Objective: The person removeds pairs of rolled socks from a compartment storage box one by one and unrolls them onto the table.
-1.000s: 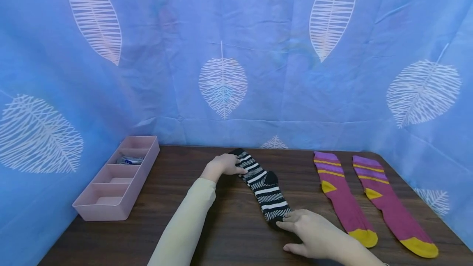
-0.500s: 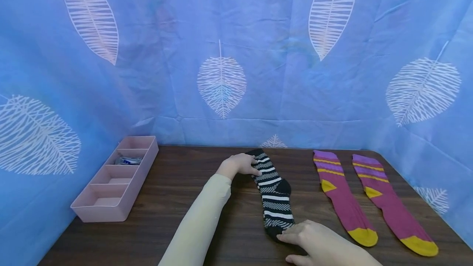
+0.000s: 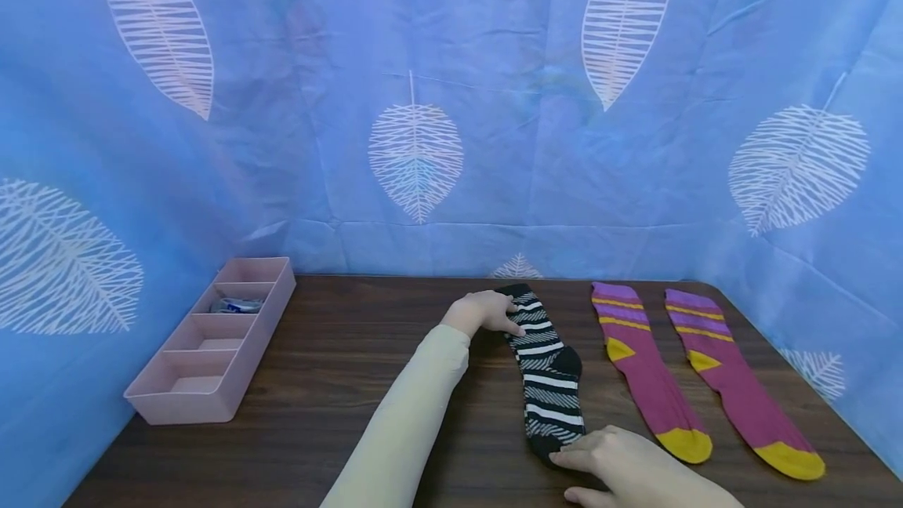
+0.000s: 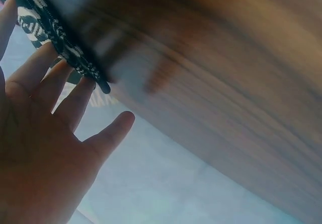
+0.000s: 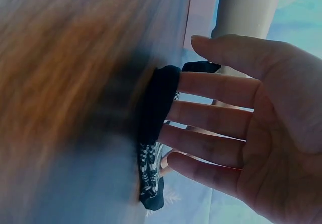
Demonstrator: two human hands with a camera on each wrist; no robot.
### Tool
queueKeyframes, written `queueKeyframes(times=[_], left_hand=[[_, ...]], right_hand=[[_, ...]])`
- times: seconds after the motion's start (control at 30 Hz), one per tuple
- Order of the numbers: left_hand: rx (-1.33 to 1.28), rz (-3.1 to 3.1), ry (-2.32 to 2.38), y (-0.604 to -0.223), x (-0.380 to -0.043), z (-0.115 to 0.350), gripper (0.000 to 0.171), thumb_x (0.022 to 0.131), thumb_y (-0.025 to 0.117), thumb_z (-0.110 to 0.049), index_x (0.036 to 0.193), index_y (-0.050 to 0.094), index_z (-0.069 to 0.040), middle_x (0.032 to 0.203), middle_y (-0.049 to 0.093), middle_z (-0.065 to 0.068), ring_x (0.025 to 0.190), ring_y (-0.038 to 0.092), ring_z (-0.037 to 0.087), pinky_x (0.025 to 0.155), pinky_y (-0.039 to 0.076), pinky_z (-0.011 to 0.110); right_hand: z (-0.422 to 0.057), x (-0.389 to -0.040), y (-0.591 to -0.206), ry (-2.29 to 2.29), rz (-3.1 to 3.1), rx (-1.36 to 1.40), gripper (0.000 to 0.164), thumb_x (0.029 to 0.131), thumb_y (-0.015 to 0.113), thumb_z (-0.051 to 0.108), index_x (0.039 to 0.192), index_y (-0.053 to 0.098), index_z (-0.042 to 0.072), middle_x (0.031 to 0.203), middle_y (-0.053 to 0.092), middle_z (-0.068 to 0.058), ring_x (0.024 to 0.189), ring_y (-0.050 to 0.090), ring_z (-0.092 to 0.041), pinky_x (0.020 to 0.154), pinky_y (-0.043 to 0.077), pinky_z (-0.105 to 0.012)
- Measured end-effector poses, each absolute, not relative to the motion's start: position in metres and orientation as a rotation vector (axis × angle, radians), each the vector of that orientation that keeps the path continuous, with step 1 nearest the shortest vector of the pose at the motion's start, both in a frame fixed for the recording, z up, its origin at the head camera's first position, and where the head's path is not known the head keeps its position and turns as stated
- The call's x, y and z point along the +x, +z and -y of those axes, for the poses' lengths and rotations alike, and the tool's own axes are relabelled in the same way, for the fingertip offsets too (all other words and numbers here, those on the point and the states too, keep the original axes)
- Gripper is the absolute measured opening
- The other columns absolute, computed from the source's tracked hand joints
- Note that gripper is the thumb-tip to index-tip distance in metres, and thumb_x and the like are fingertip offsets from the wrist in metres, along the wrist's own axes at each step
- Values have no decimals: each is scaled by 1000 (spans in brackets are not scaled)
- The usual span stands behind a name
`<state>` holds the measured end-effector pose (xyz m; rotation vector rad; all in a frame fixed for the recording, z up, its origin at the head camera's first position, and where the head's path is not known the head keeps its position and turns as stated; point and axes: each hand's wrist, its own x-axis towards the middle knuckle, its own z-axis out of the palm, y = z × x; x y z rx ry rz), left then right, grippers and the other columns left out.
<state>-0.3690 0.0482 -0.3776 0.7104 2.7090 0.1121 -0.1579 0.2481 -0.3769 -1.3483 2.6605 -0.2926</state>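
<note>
A black sock with white and grey stripes (image 3: pixel 546 371) lies flat on the table, its cuff toward the back and its black toe toward the front. My left hand (image 3: pixel 485 312) rests on the cuff end. In the left wrist view its fingers (image 4: pixel 70 100) stretch out against the sock's edge, with one digit held apart. At the toe, my right hand (image 3: pixel 628 465) touches the fabric with its fingertips. The right wrist view shows those fingers straight and spread against the black toe (image 5: pixel 160 100), the thumb lifted off it.
Two maroon socks with purple cuffs and yellow toes, the nearer one (image 3: pixel 652 382) and the outer one (image 3: pixel 748 390), lie on the right. A pink divided box (image 3: pixel 243 371) stands at left with a small plastic-wrapped thing (image 3: pixel 236 306) inside. A blue leaf-print cloth (image 3: pixel 494 179) hangs behind the table.
The striped sock has slid to the right under both hands, its cuff end farther than its toe, so it now lies straighter front to back. The maroon socks and box stay put.
</note>
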Motion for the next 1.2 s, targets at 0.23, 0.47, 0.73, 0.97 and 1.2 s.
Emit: queueKeyframes(times=[0.23, 0.47, 0.73, 0.97, 1.2], left_hand=[[731, -2718, 34, -378, -377, -70, 62, 93, 52, -59, 148, 40, -34, 161, 27, -10, 150, 22, 16, 120, 22, 50], [702, -2735, 69, -376, -374, -83, 61, 93, 50, -61, 149, 38, -38, 164, 20, -4, 153, 10, 19, 120, 20, 54], [682, -2715, 178, -387, -383, -77, 58, 94, 49, -60, 148, 36, -43, 165, 15, 3, 154, 3, 26, 118, 16, 61], [739, -2711, 219, -391, -391, -78, 59, 93, 53, -59, 146, 38, -39, 164, 19, 1, 153, 7, 27, 118, 16, 62], [766, -2723, 213, -393, -397, -87, 60, 95, 52, -56, 149, 34, -39, 164, 20, -1, 153, 10, 26, 118, 16, 61]], right_hand=[[-257, -156, -371, -315, -2695, -1117, 36, 93, 60, 48, 117, 72, 24, 105, 72, 15, 92, 65, -1, 74, 55, -31], [-259, -158, -369, -249, -2721, -1032, 39, 92, 61, 49, 119, 71, 22, 108, 73, 9, 96, 67, -6, 75, 56, -32], [-266, -160, -367, -386, -2649, -888, 36, 95, 58, 46, 120, 66, 21, 114, 71, 7, 100, 67, -5, 78, 57, -32], [-271, -158, -362, -423, -2596, -927, 31, 96, 56, 45, 123, 62, 30, 122, 65, 8, 110, 62, -7, 84, 56, -32], [-271, -156, -360, -269, -2664, -938, 40, 96, 54, 48, 132, 59, 32, 138, 59, -1, 124, 58, -24, 92, 53, -44]])
